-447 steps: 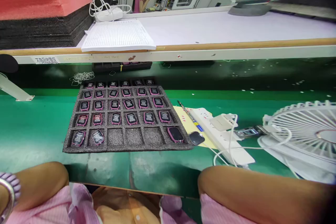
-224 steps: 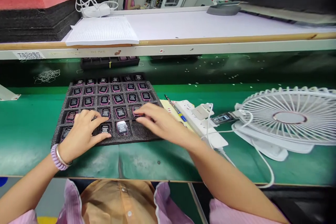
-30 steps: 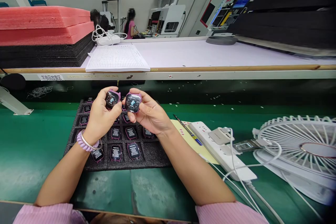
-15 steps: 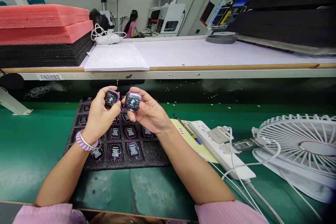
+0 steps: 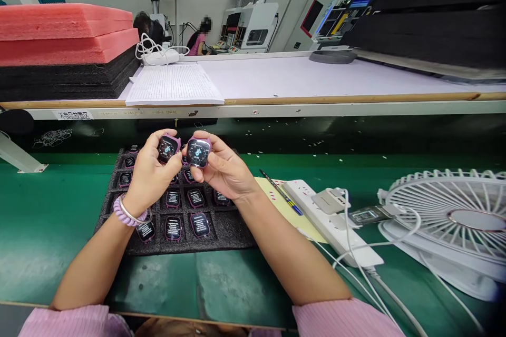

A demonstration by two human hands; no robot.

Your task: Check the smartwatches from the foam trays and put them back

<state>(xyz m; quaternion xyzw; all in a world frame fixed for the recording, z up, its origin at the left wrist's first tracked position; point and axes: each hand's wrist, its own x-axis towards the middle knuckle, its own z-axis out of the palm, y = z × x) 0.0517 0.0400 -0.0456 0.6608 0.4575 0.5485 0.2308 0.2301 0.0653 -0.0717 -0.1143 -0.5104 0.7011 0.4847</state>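
Held up side by side above a black foam tray [image 5: 233, 229] are two purple-framed smartwatches without straps, their faces lit and turned toward me. My left hand [image 5: 148, 176] is closed on the left smartwatch [image 5: 167, 148], gripping it by its edges. The fingers and thumb of my right hand [image 5: 227, 168] pinch the right smartwatch [image 5: 198, 152]. Below them, the tray's compartments hold several more purple watches, such as one watch [image 5: 173, 228] with white text on its screen. My hands and forearms hide part of the tray.
Right of the tray lie a yellow sheet [image 5: 284, 205] with a pen [image 5: 281, 193], a white power strip [image 5: 336, 226] with cables, and a white fan [image 5: 454, 226]. A raised shelf [image 5: 276, 76] behind carries papers [image 5: 174, 85] and red foam sheets [image 5: 67, 37]. Two people sit beyond.
Both hands keep the same grip on the two smartwatches, almost still. The whole view has shifted slightly, and a person in the background has moved their head a little.
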